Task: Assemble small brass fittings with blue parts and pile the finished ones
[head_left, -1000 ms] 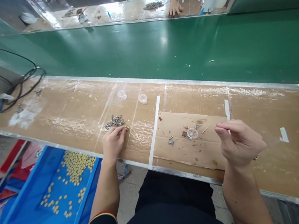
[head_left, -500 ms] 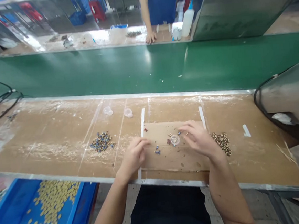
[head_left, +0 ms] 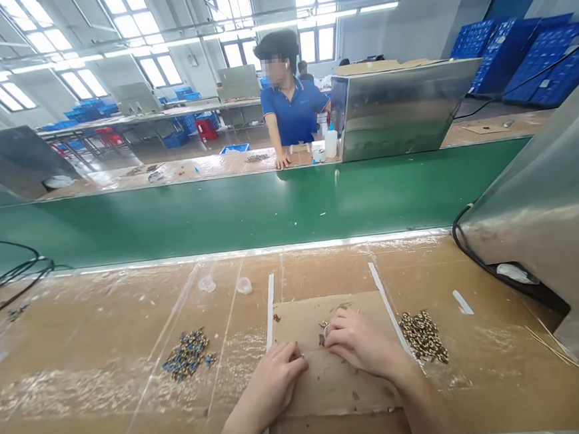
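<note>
On the cardboard pad (head_left: 333, 387) at six o'clock, both hands meet: left hand (head_left: 277, 382) pinches a tiny metal part, too small to point out; right hand (head_left: 364, 345) curls over a small cup, grip hidden. Light, slippery bits, best nipped by fingertips. Blue pile (head_left: 187, 352) sits at nine o'clock.

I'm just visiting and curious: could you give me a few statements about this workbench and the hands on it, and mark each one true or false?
1. Both hands, left hand and right hand, rest on the cardboard sheet. True.
2. The pile of bluish small parts lies right of the right hand. False: it lies left of the left hand; a brownish pile lies on the right.
3. The conveyor belt is red. False: it is green.
4. A person in a blue shirt stands across the belt. True.
</note>
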`<state>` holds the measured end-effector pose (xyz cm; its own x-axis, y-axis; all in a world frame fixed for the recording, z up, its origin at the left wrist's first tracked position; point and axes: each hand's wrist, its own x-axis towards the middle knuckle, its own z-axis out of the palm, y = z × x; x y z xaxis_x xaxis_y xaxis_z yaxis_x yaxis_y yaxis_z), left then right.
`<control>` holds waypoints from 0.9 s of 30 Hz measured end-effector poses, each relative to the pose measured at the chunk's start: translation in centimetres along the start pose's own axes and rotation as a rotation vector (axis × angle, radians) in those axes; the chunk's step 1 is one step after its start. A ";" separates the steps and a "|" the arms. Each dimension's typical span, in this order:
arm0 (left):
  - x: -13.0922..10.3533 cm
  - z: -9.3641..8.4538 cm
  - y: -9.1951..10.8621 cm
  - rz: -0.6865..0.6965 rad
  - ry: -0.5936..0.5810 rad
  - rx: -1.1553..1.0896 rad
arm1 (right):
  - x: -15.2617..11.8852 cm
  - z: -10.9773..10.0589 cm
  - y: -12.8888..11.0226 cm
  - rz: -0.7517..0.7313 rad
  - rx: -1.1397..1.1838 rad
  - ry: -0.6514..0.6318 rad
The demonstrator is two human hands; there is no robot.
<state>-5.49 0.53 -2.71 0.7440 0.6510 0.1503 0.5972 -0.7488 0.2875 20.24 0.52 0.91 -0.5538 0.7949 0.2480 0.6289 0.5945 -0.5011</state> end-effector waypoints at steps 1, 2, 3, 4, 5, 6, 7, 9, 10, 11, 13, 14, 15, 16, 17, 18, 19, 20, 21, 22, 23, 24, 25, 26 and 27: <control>0.1 0.2 -0.2 0.000 0.003 0.013 | 0.0 0.1 0.1 0.002 -0.005 0.011; 0.1 0.2 -0.4 -0.003 0.000 0.027 | 0.0 0.2 0.2 0.007 -0.015 0.025; 0.2 0.3 -0.5 -0.008 -0.008 0.041 | 0.0 0.3 0.3 0.014 -0.026 0.040; 0.3 0.2 -0.6 -0.016 -0.019 0.051 | 0.0 0.4 0.4 0.023 -0.038 0.057; 0.4 0.1 -0.6 -0.024 -0.029 0.055 | 0.0 0.5 0.5 0.034 -0.048 0.075; 0.4 0.0 -0.6 -0.034 -0.033 0.051 | 0.0 0.7 0.6 0.044 -0.055 0.091; 0.5 -0.1 -0.6 -0.042 -0.031 0.039 | 0.0 0.8 0.7 0.050 -0.060 0.106; 0.5 -0.3 -0.6 -0.052 -0.014 -0.011 | 0.0 1.0 1.0 0.059 -0.065 0.131; 0.5 -0.5 -0.7 -0.055 -0.003 -0.042 | 0.0 1.0 1.1 0.062 -0.067 0.141; 0.5 -0.6 -0.7 -0.059 0.007 -0.069 | 0.0 1.1 1.2 0.064 -0.069 0.149; 0.5 -0.7 -0.9 -0.068 0.016 -0.104 | 0.0 1.0 1.4 0.068 -0.073 0.163; 0.4 -0.6 -1.1 -0.074 0.019 -0.111 | 0.0 1.0 1.5 0.069 -0.076 0.169; 0.4 -0.5 -1.2 -0.077 0.021 -0.113 | 0.0 0.9 1.6 0.070 -0.079 0.177; 0.3 -0.4 -1.4 -0.077 0.026 -0.111 | 0.0 0.8 1.7 0.073 -0.081 0.187; 0.3 -0.2 -1.6 -0.072 0.036 -0.107 | 0.0 0.7 1.8 0.079 -0.080 0.195; 0.2 0.1 -1.8 -0.061 0.053 -0.100 | 0.1 0.6 1.8 0.088 -0.075 0.200; 0.2 0.3 -1.9 -0.044 0.077 -0.092 | 0.1 0.6 1.9 0.098 -0.067 0.201; 0.2 0.5 -2.0 -0.026 0.106 -0.084 | 0.1 0.5 1.9 0.110 -0.057 0.199; 0.2 0.7 -2.1 -0.009 0.136 -0.079 | 0.1 0.5 1.9 0.122 -0.049 0.196; 0.3 0.8 -2.1 0.004 0.165 -0.076 | 0.1 0.4 1.9 0.131 -0.042 0.190; 0.4 0.8 -2.1 0.013 0.191 -0.077 | 0.1 0.4 1.9 0.138 -0.038 0.185; 0.4 0.8 -2.1 0.015 0.213 -0.079 | 0.1 0.4 1.8 0.142 -0.035 0.179; 0.5 0.7 -2.0 0.013 0.232 -0.083 | 0.2 0.5 1.8 0.145 -0.032 0.173; 0.6 0.6 -1.9 0.011 0.249 -0.089 | 0.2 0.5 1.7 0.150 -0.028 0.169; 0.6 0.6 -1.8 0.008 0.265 -0.097 | 0.3 0.5 1.6 0.155 -0.024 0.165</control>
<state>-5.99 2.22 -3.69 0.6366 0.6648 0.3909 0.5511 -0.7467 0.3724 20.85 1.67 -0.23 -0.3538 0.8849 0.3030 0.7131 0.4648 -0.5248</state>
